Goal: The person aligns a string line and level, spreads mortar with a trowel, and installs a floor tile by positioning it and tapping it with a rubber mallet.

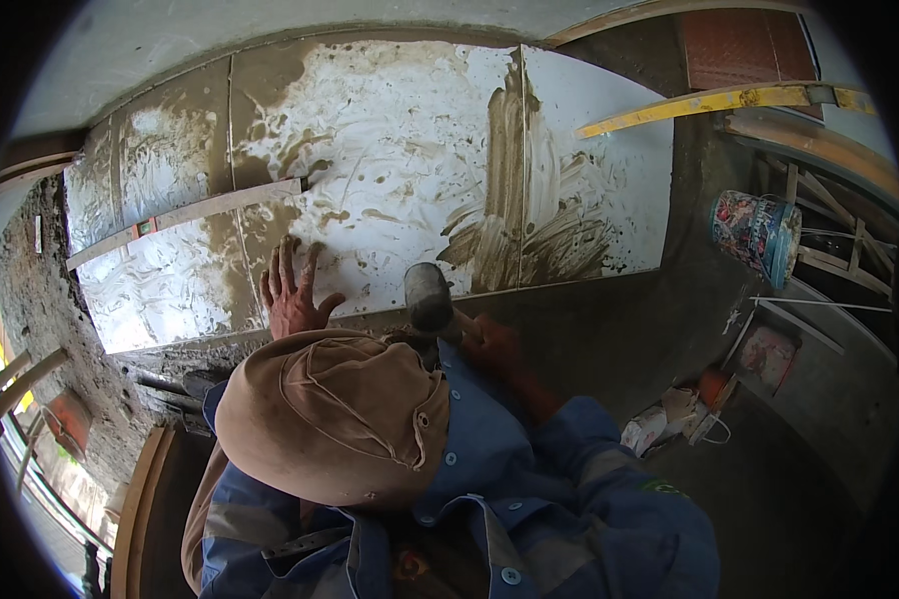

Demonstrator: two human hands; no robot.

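Note:
My left hand point(298, 295) lies with spread fingers on the near edge of the white floor tiles point(390, 190), which are smeared with wet grey-brown mortar. My right hand point(491, 346) is wrapped round the handle of a rubber mallet. The dark mallet head point(428, 298) shows just over the near tile edge; whether it touches the tile I cannot tell. To the left of my left hand, a long spirit level point(185, 218) rests across the tiles. A brown cap and a blue work jacket fill the lower middle and hide part of my arms.
A yellow straightedge point(709, 105) reaches over the far right tile corner. On the right stand a paint-spattered bucket point(754, 235) and wooden framing point(854, 245). Torn bags point(669, 417) lie at the lower right. Rough mortar bed point(40, 270) and wooden boards point(138, 499) are at left.

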